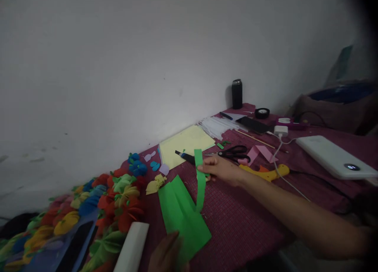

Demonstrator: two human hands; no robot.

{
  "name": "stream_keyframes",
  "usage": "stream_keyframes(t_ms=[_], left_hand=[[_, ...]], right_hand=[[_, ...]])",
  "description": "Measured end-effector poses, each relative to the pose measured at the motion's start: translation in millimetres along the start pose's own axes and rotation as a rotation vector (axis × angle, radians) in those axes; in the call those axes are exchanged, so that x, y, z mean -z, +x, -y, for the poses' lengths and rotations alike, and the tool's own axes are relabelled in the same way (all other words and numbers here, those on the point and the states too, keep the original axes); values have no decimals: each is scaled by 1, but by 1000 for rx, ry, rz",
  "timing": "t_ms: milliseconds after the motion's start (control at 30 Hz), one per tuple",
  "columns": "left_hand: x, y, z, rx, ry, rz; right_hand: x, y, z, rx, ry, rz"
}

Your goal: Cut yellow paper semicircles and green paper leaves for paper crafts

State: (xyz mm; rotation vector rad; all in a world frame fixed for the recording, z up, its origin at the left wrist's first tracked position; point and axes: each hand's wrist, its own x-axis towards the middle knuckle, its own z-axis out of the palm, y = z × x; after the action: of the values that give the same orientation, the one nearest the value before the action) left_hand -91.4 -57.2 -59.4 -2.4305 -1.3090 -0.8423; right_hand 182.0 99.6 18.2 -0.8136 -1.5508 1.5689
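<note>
My right hand (221, 170) pinches a narrow green paper strip (201, 191) near its upper end, and the strip hangs down with a slight curve. Below it a larger folded sheet of green paper (184, 220) lies on the table. At the near end of that sheet is my left hand (165, 253), blurred and partly cut off by the frame, so its grip cannot be made out. Just behind the strip lies a dark cutter knife (188, 157). Black-handled scissors (234, 151) rest beyond my right hand.
Many colourful paper flowers (118, 201) crowd the left side, beside a white roll (132, 248). Pale yellow sheets (189, 140) lie by the wall. Toward the right are a yellow glue gun (265, 172), a white power bank (333, 155), a phone (254, 125) and a black can (236, 94).
</note>
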Motion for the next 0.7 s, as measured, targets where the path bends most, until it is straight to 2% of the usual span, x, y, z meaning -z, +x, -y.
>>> stream_keyframes(t_ms=[33,100,200,300,433,567,700], left_hand=[[3,14,-9,198,-121,1],[5,52,-26,479,-408,23],[-7,113,-38,743,-793,62],[-29,148,-34,861,-957,-1],[-53,152,-23,935,-1079,-104],[-58,141,-19,1107,-1206,-182],[-59,136,-21,1087,-1099,-93]], right_hand=[[-2,-1,-2,21,-55,64],[-8,-2,-8,91,-193,162],[-16,-3,-17,207,-384,163],[-20,-1,-25,258,-493,67],[-17,-1,-26,233,-457,-62],[-14,-2,-24,213,-255,-183],[-19,-2,-32,148,59,-144]])
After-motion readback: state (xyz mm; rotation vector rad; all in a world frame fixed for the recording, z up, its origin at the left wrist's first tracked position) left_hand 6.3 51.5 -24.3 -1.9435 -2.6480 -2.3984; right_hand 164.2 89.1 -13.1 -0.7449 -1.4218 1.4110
